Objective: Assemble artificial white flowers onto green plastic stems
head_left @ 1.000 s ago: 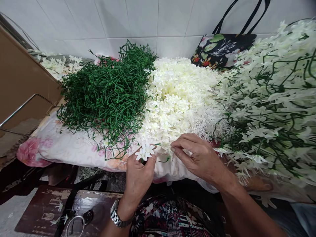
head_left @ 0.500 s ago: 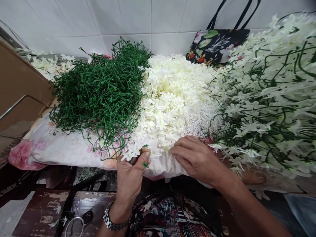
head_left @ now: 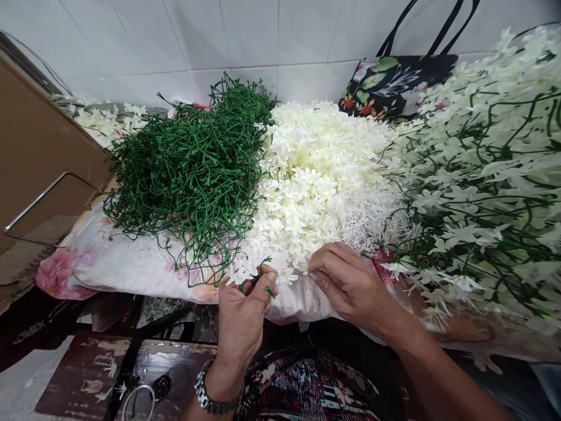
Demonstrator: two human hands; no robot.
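Note:
My left hand [head_left: 245, 310] is closed, thumb against fingers, around a green artificial flower stem [head_left: 270, 291]. White blossoms [head_left: 242, 270] on it stick out past the knuckles, and bare green tips show beside the thumb. To the right, my right hand [head_left: 355, 286] has its thumb and fingertips pinched together at the front edge of a heap of loose white artificial petals [head_left: 302, 193]. Whatever lies in that pinch is too small to make out. A tangled pile of bare green stems [head_left: 188, 164] lies left of the petals.
Finished-looking white flower sprays [head_left: 482, 199] are heaped at the right, near thin white stamens [head_left: 377, 216]. A floral bag [head_left: 394, 85] leans on the tiled wall [head_left: 249, 35]. A cardboard box [head_left: 48, 128] stands left. Everything rests on a flowered cloth cushion [head_left: 127, 269].
The whole view has shifted, so things appear farther right. My left hand keeps its hold on the stem; the right thumb and fingertips stay pinched near the petals.

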